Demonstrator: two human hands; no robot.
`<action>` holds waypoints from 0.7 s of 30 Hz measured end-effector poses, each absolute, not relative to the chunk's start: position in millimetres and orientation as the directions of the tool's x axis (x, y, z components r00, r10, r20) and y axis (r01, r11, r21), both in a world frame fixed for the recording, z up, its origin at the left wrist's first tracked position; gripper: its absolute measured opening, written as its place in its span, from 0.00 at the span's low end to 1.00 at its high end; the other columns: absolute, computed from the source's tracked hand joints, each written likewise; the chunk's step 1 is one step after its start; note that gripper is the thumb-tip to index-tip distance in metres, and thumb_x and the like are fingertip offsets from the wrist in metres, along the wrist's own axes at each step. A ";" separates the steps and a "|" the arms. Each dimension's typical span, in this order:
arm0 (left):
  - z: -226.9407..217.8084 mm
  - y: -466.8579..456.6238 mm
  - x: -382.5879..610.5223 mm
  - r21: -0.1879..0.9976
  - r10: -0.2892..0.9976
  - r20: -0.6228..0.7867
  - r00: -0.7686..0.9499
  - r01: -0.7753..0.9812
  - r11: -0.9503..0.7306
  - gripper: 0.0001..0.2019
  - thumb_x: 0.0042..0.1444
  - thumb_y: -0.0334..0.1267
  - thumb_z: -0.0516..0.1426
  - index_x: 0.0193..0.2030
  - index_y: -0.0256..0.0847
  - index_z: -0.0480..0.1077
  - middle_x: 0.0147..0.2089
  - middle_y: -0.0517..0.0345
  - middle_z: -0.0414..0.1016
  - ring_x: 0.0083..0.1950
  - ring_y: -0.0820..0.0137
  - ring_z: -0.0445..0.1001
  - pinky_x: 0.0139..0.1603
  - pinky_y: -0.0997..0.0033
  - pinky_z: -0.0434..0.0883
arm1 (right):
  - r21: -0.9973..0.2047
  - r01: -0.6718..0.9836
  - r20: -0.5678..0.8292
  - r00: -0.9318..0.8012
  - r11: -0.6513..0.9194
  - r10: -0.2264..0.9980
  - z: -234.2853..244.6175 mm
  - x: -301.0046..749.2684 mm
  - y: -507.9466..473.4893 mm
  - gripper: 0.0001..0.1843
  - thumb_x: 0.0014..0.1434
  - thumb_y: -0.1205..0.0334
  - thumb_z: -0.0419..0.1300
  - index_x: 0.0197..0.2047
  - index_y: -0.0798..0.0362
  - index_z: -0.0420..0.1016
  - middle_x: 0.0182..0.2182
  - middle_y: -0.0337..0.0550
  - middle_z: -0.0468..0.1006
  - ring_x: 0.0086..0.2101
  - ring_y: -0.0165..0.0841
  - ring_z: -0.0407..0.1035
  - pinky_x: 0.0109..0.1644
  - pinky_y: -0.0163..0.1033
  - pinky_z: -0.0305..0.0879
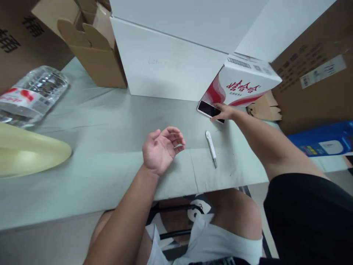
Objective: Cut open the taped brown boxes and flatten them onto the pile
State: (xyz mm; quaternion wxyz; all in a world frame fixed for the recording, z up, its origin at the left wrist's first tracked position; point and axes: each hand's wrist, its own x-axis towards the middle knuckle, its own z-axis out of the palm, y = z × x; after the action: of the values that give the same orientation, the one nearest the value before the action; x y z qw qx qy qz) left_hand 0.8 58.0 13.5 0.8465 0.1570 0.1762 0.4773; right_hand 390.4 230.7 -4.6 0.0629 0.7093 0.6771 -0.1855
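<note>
My left hand (162, 149) rests palm up over the middle of the table, fingers loosely curled and apart, with nothing in it. At the right, my right hand (224, 112) spans the near end of a smartphone (207, 108), thumb on one long edge and fingers on the other. The phone has a dark screen and white rim, and lies face up against the foot of a red and white printed carton (242, 82). Between my hands and nearer to me, a white utility knife (211, 147) lies on the cloth, its metal tip pointing toward me.
A large white box (168, 62) stands at the back of the cloth-covered table (110, 165). To the left are an open brown carton (96, 62), a large clear water bottle (35, 95) and a pale yellow curved object (30, 151). A blue bottle (325, 140) lies at the right.
</note>
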 end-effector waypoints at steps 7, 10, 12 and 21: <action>12.5 59.6 -3.3 0.457 0.874 -0.136 0.467 -0.753 0.473 0.18 0.50 0.51 0.65 0.37 0.36 0.80 0.36 0.51 0.79 0.37 0.65 0.79 0.39 0.67 0.78 | -0.193 0.981 -0.262 -0.036 -0.016 0.964 -2.3 391.1 226.7 0.59 0.49 0.47 0.75 0.79 0.51 0.58 0.75 0.53 0.65 0.72 0.52 0.63 0.78 0.56 0.60; 13.6 61.8 -1.5 0.462 0.874 -0.142 0.464 -0.750 0.473 0.18 0.50 0.51 0.65 0.36 0.37 0.80 0.35 0.51 0.79 0.36 0.65 0.79 0.39 0.67 0.78 | -0.169 0.986 -0.200 -0.031 -0.003 0.979 0.2 391.3 221.4 0.55 0.51 0.50 0.73 0.78 0.53 0.60 0.74 0.55 0.65 0.72 0.55 0.63 0.77 0.60 0.60; 14.9 62.6 -0.2 0.456 0.871 -0.146 0.468 -0.750 0.479 0.17 0.51 0.51 0.64 0.36 0.37 0.79 0.35 0.51 0.79 0.36 0.65 0.79 0.39 0.67 0.78 | -0.139 0.990 -0.147 -0.028 0.007 0.989 4.0 387.6 214.0 0.51 0.52 0.51 0.71 0.76 0.52 0.64 0.73 0.57 0.67 0.71 0.59 0.63 0.75 0.67 0.61; 26.4 65.2 -21.8 0.389 0.927 -0.199 0.318 -0.842 0.372 0.16 0.52 0.51 0.61 0.33 0.37 0.78 0.32 0.53 0.75 0.32 0.67 0.76 0.35 0.67 0.77 | -0.057 0.916 -0.076 -0.399 0.396 0.914 18.2 264.6 154.6 0.24 0.64 0.57 0.56 0.60 0.50 0.79 0.62 0.53 0.79 0.64 0.49 0.71 0.70 0.56 0.66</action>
State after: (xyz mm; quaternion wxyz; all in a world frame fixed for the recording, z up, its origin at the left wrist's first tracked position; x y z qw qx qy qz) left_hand -21.8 65.2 26.4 0.8046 0.1074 0.1969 0.5498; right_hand 264.6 154.6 18.2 0.0164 0.5477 0.8353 -0.0448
